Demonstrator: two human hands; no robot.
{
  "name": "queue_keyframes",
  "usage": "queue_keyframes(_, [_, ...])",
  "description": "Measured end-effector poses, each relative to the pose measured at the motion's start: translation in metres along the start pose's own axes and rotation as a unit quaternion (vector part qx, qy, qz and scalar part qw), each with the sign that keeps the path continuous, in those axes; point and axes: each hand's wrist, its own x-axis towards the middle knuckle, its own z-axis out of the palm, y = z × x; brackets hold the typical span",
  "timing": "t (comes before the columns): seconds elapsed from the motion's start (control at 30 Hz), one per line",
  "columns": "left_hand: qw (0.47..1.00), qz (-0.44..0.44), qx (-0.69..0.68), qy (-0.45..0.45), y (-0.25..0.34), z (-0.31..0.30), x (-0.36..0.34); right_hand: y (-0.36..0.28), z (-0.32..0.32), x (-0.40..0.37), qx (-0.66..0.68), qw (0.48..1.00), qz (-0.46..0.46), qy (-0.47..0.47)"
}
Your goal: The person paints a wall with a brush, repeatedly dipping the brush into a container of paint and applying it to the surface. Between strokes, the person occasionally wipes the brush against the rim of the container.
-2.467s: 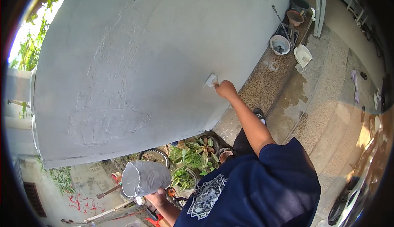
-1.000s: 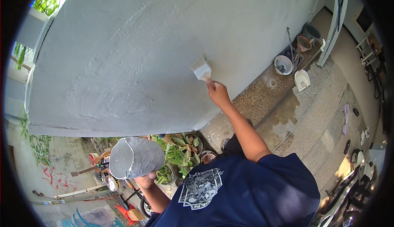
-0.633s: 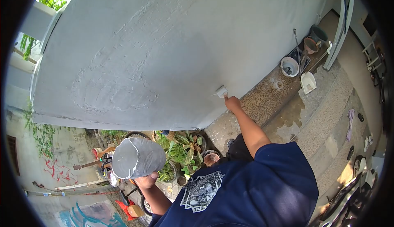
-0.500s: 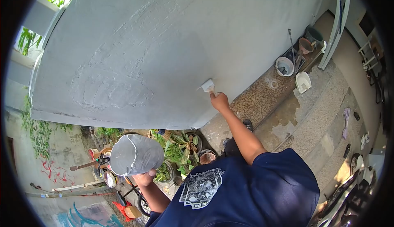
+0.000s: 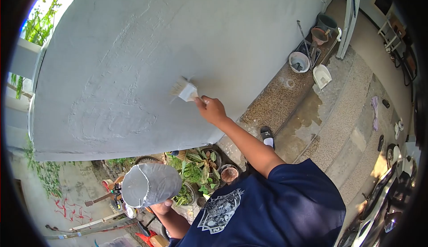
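Note:
In the head view a wide paint brush [image 5: 185, 90] has its pale bristles against the grey wall [image 5: 214, 37]. My right hand [image 5: 211, 109] is closed round its handle. Lower left, a grey, paint-smeared container [image 5: 154, 185] is tilted with its open rim facing left. My left hand [image 5: 162, 207] grips it from below, with part of the fingers hidden behind it. Raised, uneven texture marks the wall left of the brush.
Potted plants [image 5: 200, 169] stand below the wall's lower edge. A white bucket [image 5: 299, 62], a white dustpan [image 5: 322, 76] and dark pots [image 5: 327, 22] sit along the step [image 5: 278, 99]. A motorcycle is at lower right.
My right hand and the brush have moved left along the wall, and more of the bristles shows. The view has shifted; the container appears slightly lower, still in my left hand.

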Motion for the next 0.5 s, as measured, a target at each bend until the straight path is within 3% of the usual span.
queue_keyframes(0.1, [1.000, -0.013, 0.017, 0.022, -0.002, -0.021, -0.032, 0.107, 0.007, -0.008, -0.077, 0.994, 0.080, 0.012])
queue_keyframes(0.17, [0.998, -0.032, 0.034, 0.040, 0.000, -0.030, -0.051, 0.142, -0.005, -0.012, -0.116, 0.978, 0.169, -0.042])
queue_keyframes(0.33, [0.993, -0.078, 0.048, 0.071, 0.001, -0.036, -0.069, 0.272, 0.010, -0.004, -0.198, 0.918, 0.334, -0.076])
queue_keyframes(0.5, [0.989, -0.103, 0.033, 0.105, -0.002, -0.032, -0.077, 0.186, 0.014, 0.006, -0.161, 0.946, 0.271, -0.081])
